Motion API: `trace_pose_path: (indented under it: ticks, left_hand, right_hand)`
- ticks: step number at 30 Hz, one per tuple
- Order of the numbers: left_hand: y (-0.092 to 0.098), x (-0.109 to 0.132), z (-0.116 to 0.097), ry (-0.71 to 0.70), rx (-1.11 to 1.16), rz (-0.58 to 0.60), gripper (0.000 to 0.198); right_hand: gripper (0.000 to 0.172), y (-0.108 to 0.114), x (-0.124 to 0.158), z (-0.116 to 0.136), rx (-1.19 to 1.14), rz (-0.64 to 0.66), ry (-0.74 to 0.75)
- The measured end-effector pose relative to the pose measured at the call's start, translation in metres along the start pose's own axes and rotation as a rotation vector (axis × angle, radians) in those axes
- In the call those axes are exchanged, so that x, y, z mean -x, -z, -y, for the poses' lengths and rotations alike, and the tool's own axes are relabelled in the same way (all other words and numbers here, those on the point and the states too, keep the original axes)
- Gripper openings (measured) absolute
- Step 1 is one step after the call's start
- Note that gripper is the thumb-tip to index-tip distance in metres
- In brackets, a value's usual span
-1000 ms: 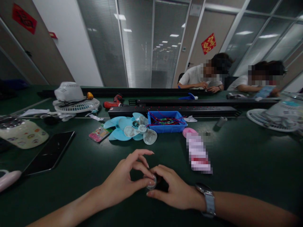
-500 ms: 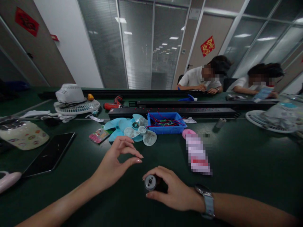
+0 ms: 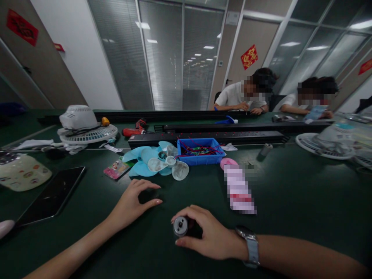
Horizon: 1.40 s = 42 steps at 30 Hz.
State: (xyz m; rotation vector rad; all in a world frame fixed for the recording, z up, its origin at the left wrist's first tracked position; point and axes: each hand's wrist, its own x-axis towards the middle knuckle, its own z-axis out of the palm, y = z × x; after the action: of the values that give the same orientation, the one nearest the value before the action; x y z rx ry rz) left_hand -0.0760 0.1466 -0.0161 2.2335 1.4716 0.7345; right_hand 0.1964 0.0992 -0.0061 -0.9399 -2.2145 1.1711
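Observation:
My right hand (image 3: 210, 234), with a watch on its wrist, is curled round a small cylindrical motor (image 3: 180, 226). The motor's round metal end faces up, showing a central shaft and small holes. Its lower body is mostly hidden. To the left, my left hand (image 3: 130, 203) hovers over the dark green table (image 3: 162, 255), thumb and fingers apart, with nothing between them. Beyond it lie light-blue and whitish fan blades (image 3: 180, 170), overlapping each other. A pink and pixelated long object (image 3: 240, 190) rests past my right hand.
A blue bin (image 3: 200, 159) holds wires and circuit boards. Around lie a tablet (image 3: 52, 197), a small packet (image 3: 116, 168), a red power drill (image 3: 134, 130), white fan parts (image 3: 87, 133) and another metal cylinder (image 3: 265, 150). Long black bars cross the table. Two people sit opposite.
My left hand has drawn back leftward, away from the motor, its fingers still apart. The right hand keeps its hold on the motor. The whole view has shifted slightly.

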Motion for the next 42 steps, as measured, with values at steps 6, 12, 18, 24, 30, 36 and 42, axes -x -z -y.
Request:
trace_pose_path:
  ticks: [6,12,18,24,30,36,42]
  left_hand:
    - [-0.005,0.000,0.014,-0.019,-0.091,-0.004,0.026]
    - [-0.001,0.004,-0.021,-0.016,0.075,-0.072,0.019]
    - [-0.008,0.023,-0.071,-0.156,0.316,0.023,0.013]
    - [-0.015,0.026,-0.076,-0.178,0.318,0.040,0.012]
    - [-0.011,0.022,-0.078,-0.217,0.239,0.067,0.012]
    - [-0.004,0.020,-0.081,-0.225,0.278,0.201,0.022]
    - [-0.006,0.018,-0.075,-0.193,0.363,0.260,0.018]
  right_hand:
    - [0.044,-0.001,0.001,0.000,-0.001,-0.003,0.006]
    - [0.042,0.000,0.000,0.001,0.008,0.000,0.023]
    - [0.037,-0.004,0.000,-0.006,0.066,-0.026,0.048]
    - [0.037,-0.005,0.000,-0.007,0.056,-0.027,0.055]
    - [0.036,-0.005,-0.001,-0.006,0.054,-0.028,0.052]
    - [0.034,-0.004,-0.001,-0.005,0.065,-0.025,0.067]
    - [0.032,-0.005,-0.002,-0.005,0.076,-0.021,0.049]
